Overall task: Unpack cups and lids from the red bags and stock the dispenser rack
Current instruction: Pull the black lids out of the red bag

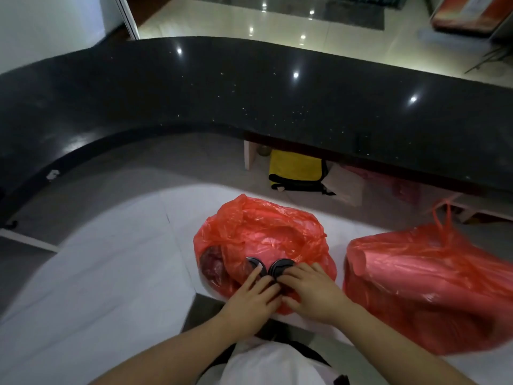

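Note:
An open red plastic bag (266, 232) sits on the white floor in front of me. Two stacks of black lids poke out of its near side: one stack (254, 266) on the left, another (283, 266) on the right. My left hand (249, 298) rests its fingers on the left stack of lids. My right hand (311, 293) grips the right stack from the near side. A second red bag (427, 282), knotted at the top and full, lies to the right. The dispenser rack is not in view.
A curved black stone counter (249, 101) arcs across the view above the bags. Under it lie a yellow and black bag (297, 170), some brown paper (347, 184) and pale shelving (472, 209). White tiled floor (111, 259) spreads to the left.

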`<state>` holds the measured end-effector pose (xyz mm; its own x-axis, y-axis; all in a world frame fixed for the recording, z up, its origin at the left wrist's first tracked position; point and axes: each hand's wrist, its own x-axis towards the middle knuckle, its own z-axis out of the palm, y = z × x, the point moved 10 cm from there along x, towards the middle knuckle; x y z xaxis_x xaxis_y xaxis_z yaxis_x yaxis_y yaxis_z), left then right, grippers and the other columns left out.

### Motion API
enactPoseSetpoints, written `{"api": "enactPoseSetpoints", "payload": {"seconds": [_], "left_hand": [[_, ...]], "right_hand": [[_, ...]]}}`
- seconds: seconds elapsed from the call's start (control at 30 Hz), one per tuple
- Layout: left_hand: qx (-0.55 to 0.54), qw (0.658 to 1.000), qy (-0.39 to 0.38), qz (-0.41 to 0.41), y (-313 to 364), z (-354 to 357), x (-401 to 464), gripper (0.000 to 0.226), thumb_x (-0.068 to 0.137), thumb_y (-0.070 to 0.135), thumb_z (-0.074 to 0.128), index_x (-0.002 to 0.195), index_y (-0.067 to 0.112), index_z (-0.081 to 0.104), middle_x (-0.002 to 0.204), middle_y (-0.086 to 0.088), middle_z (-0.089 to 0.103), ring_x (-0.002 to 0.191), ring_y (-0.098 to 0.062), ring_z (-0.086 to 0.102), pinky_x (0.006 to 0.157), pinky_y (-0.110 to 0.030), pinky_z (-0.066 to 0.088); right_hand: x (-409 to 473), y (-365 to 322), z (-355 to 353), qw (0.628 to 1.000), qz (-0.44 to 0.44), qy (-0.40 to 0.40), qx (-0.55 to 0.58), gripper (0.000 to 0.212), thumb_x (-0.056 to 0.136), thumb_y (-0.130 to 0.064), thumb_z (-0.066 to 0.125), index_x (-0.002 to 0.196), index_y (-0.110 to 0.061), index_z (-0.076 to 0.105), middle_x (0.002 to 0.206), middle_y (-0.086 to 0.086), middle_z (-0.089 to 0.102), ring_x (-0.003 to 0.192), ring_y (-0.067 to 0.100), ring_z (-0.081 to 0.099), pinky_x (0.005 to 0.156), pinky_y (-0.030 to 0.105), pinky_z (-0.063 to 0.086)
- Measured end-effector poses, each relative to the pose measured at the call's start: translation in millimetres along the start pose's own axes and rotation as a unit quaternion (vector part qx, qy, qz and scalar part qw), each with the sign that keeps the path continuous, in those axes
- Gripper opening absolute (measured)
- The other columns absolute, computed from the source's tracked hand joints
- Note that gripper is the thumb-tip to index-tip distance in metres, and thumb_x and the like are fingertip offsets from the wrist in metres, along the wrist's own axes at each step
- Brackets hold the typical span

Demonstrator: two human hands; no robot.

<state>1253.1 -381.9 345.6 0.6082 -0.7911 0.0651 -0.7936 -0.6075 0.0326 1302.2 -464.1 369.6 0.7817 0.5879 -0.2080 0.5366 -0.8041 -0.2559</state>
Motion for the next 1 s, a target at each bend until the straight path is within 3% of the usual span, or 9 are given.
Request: {"api": "enactPoseSetpoints", "payload": {"seconds": [0.1, 0.2, 0.33, 0.4, 0.53, 0.63, 0.73, 0.83, 1.0], "left_hand": [[-0.061, 0.998, 0.004, -0.019, -4, -1, -3, 0.043, 0.084, 0.037, 0.055, 0.122, 0.020, 0.065, 0.126, -0.002, 0.060, 0.122, -0.027, 0.053, 0.118, -0.057, 0.029], [-0.105, 0.993, 0.039, -0.046, -13, -12, -2, 0.037, 0.093, 0.042, 0.053, 0.119, 0.019, 0.066, 0.124, 0.000, 0.060, 0.119, -0.025, 0.052, 0.113, -0.051, 0.036], [-0.169, 0.974, 0.092, -0.122, -40, -34, 14, 0.030, 0.100, 0.031, 0.050, 0.111, 0.013, 0.071, 0.115, -0.001, 0.066, 0.106, -0.022, 0.058, 0.094, -0.036, 0.050], [-0.181, 0.969, 0.047, -0.160, -56, -33, 27, 0.032, 0.101, 0.029, 0.047, 0.120, 0.012, 0.065, 0.119, -0.003, 0.063, 0.109, -0.023, 0.056, 0.093, -0.036, 0.050], [-0.207, 0.942, -0.144, -0.221, -75, 0, 53, 0.050, 0.100, 0.040, 0.048, 0.143, 0.014, 0.043, 0.135, -0.008, 0.052, 0.125, -0.028, 0.048, 0.102, -0.040, 0.045], [-0.234, 0.908, -0.243, -0.248, -80, 23, 65, 0.062, 0.094, 0.049, 0.059, 0.142, 0.013, 0.042, 0.133, -0.012, 0.055, 0.118, -0.032, 0.055, 0.097, -0.045, 0.050], [-0.234, 0.891, -0.287, -0.262, -81, 36, 72, 0.066, 0.085, 0.055, 0.067, 0.134, 0.015, 0.048, 0.126, -0.010, 0.060, 0.109, -0.030, 0.060, 0.094, -0.044, 0.052], [-0.197, 0.893, -0.313, -0.255, -80, 42, 79, 0.074, 0.080, 0.062, 0.067, 0.135, 0.017, 0.046, 0.128, -0.008, 0.058, 0.115, -0.031, 0.057, 0.103, -0.047, 0.043], [-0.251, 0.865, -0.310, -0.304, -84, 43, 81, 0.085, 0.076, 0.058, 0.076, 0.142, 0.018, 0.039, 0.142, -0.011, 0.036, 0.128, -0.037, 0.046, 0.115, -0.050, 0.034]], "right_hand": [[-7, 13, 4, 0.999, 0.027, -0.017, -0.009, 0.049, 0.093, -0.059, 0.039, 0.120, -0.031, 0.068, 0.116, -0.010, 0.065, 0.107, 0.017, 0.056, 0.092, 0.036, 0.037], [-23, 26, 10, 0.998, 0.062, -0.017, -0.004, 0.049, 0.095, -0.059, 0.034, 0.116, -0.032, 0.069, 0.113, -0.012, 0.066, 0.104, 0.014, 0.057, 0.095, 0.035, 0.038], [-38, 32, 30, 0.995, 0.095, -0.038, -0.002, 0.052, 0.095, -0.059, 0.029, 0.109, -0.029, 0.069, 0.110, -0.011, 0.066, 0.105, 0.015, 0.060, 0.092, 0.035, 0.039], [-43, 34, 45, 0.991, 0.109, -0.073, -0.004, 0.054, 0.094, -0.060, 0.025, 0.117, -0.030, 0.065, 0.118, -0.013, 0.063, 0.113, 0.013, 0.056, 0.095, 0.033, 0.034], [-45, 37, 56, 0.986, 0.143, -0.076, 0.040, 0.046, 0.097, -0.057, 0.034, 0.133, -0.035, 0.052, 0.128, -0.015, 0.060, 0.120, 0.012, 0.050, 0.099, 0.031, 0.031], [-42, 41, 55, 0.982, 0.165, -0.065, 0.058, 0.047, 0.097, -0.055, 0.039, 0.138, -0.034, 0.048, 0.132, -0.013, 0.058, 0.122, 0.014, 0.048, 0.102, 0.033, 0.033], [-39, 42, 56, 0.980, 0.174, -0.072, 0.062, 0.045, 0.097, -0.051, 0.043, 0.137, -0.030, 0.049, 0.132, -0.009, 0.057, 0.123, 0.018, 0.048, 0.103, 0.036, 0.034], [-38, 40, 57, 0.979, 0.178, -0.075, 0.068, 0.042, 0.097, -0.047, 0.044, 0.134, -0.029, 0.052, 0.131, -0.006, 0.055, 0.123, 0.020, 0.046, 0.104, 0.037, 0.034], [-39, 43, 59, 0.976, 0.185, -0.069, 0.096, 0.040, 0.096, -0.045, 0.044, 0.131, -0.028, 0.055, 0.132, -0.008, 0.053, 0.123, 0.018, 0.045, 0.105, 0.034, 0.033]]}}
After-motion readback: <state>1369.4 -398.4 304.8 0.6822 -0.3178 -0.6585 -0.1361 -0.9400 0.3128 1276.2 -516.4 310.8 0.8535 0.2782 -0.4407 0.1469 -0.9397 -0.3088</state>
